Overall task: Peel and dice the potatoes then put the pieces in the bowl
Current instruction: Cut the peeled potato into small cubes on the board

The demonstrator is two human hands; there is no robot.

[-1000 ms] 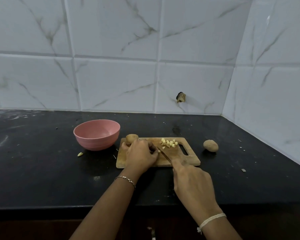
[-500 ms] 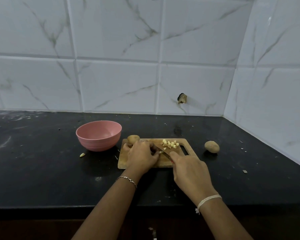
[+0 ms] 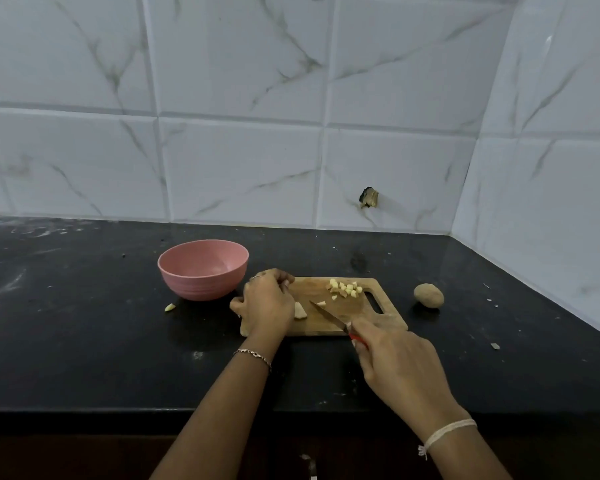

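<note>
The right hand (image 3: 399, 362) is nearest to the camera and comes in from the lower right, with a pale string (image 3: 447, 430) tied around the wrist. Its fingers are closed around the red handle of a knife (image 3: 328, 317). The blade points away and to the left, over the near part of the wooden cutting board (image 3: 368, 315). I cannot tell if the edge touches the wood.

A little farther, the left hand (image 3: 267, 303), which has a thin bracelet (image 3: 253, 355) on the wrist, rests on the left end of the board. Its fingers are curled downward. A cut potato chunk (image 3: 299, 310) shows at the thumb side and touches the hand, near the tip of the blade. I cannot tell whether the fingers really grip it. One small cube (image 3: 321, 303) lies just beside the knife tip.

On the far right part of the board, next to the handle slot, there is a small heap of diced pieces (image 3: 345, 289).

The board lies on a black counter (image 3: 84, 341). A pale scrap (image 3: 169, 307) lies on the counter to the left of the board. Behind this scrap, a pink bowl (image 3: 203, 268) stands upright, just beside the far left corner of the board. A whole unpeeled potato (image 3: 428, 295) lies on the counter to the right of the board, apart from it.

At the back is a white tiled wall (image 3: 239, 168) with grey veins and one dark chipped hole (image 3: 368, 197).
</note>
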